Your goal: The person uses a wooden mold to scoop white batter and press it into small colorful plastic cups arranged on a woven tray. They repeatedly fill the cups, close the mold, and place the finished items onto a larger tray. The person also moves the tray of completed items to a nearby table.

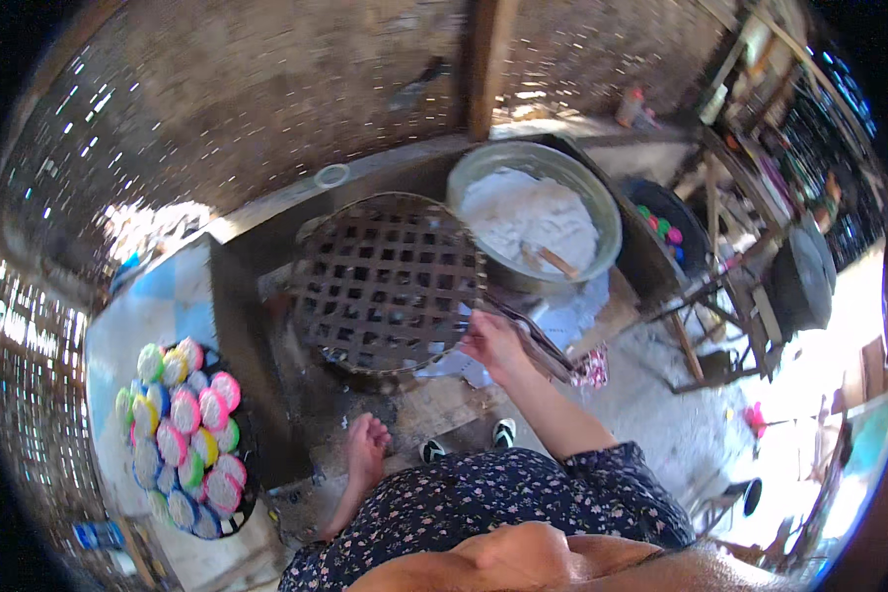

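Note:
A round woven bamboo tray with an open lattice lies in front of me, over a dark opening. My right hand is closed at the tray's right rim, its fingers partly hidden there. Just right of that hand is a dark, narrow flat thing, too unclear to name. Nearer my body, my left hand hangs below the tray with loosely bent fingers and nothing in it. Behind the tray on the right stands a large basin of white powder, with a wooden scoop in it.
On the left, a tiled ledge carries several small colourful cups filled with white. A dark tub of coloured pieces and a wooden frame stand right. A woven wall and wooden post rise behind.

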Action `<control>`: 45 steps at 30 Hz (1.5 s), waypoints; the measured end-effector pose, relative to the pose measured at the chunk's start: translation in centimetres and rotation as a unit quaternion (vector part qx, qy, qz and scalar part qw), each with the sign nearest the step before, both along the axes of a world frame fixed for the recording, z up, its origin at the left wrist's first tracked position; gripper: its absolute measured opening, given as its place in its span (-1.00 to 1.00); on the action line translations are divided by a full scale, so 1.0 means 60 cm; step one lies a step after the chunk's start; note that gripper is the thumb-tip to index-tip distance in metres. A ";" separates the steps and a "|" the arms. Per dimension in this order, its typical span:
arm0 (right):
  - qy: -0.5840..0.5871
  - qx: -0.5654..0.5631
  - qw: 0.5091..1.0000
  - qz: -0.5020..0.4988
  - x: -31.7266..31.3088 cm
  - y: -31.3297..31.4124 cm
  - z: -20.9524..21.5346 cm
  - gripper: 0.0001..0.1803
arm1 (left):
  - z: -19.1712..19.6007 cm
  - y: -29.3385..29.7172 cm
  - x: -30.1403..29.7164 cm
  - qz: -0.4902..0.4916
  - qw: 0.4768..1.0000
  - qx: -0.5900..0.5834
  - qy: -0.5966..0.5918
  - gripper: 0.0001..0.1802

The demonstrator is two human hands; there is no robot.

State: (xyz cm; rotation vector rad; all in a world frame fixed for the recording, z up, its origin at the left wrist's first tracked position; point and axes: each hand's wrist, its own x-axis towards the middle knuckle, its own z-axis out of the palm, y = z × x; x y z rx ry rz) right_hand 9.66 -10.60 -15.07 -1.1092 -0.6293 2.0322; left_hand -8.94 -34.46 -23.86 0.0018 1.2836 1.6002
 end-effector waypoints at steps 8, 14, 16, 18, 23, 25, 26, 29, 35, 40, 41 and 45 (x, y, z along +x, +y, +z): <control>-0.030 0.136 0.989 0.052 -0.031 0.002 0.020 -0.60 | 0.141 0.122 0.013 -0.007 0.989 0.151 -0.002 -0.66; -0.153 0.280 0.921 0.222 0.069 -0.062 0.022 -0.41 | 0.103 0.153 -0.019 0.034 0.982 0.186 -0.009 -0.68; -0.215 0.356 0.873 0.253 0.172 -0.084 -0.004 -0.43 | 0.066 0.168 -0.004 0.067 0.987 0.139 0.032 -0.53; -0.289 0.389 0.846 0.223 0.299 -0.102 -0.055 -0.45 | 0.051 0.193 0.060 0.086 0.990 0.094 0.058 -0.53; -0.417 0.153 0.896 0.031 0.588 -0.204 -0.086 -0.55 | -0.038 0.288 0.266 -0.184 0.974 -0.029 -0.127 -0.70; -0.370 0.054 0.925 -0.072 0.662 -0.236 -0.059 -0.59 | -0.050 0.317 0.354 -0.305 0.934 -0.070 -0.171 -0.76; -0.348 0.033 0.927 -0.134 0.692 -0.250 -0.054 -0.62 | -0.037 0.337 0.411 -0.367 0.910 -0.083 -0.177 -0.79; -0.279 0.047 0.927 -0.245 0.757 -0.289 -0.034 -0.62 | 0.088 0.358 0.618 -0.480 0.861 -0.072 -0.153 -0.85; -0.218 0.028 0.915 -0.338 0.844 -0.319 -0.093 -0.57 | 0.077 0.463 0.817 -0.595 0.791 -0.028 -0.137 -0.84; -0.241 0.050 0.862 -0.444 0.988 -0.331 -0.073 -0.55 | 0.015 0.510 0.978 -0.678 0.707 -0.136 -0.150 -0.87; -0.258 0.045 0.844 -0.468 1.028 -0.335 -0.069 -0.55 | -0.004 0.526 1.022 -0.711 0.660 -0.117 -0.213 -0.87; -0.299 0.019 0.757 -0.581 1.157 -0.351 -0.034 -0.53 | 0.013 0.554 1.200 -0.705 0.668 -0.154 -0.179 -0.87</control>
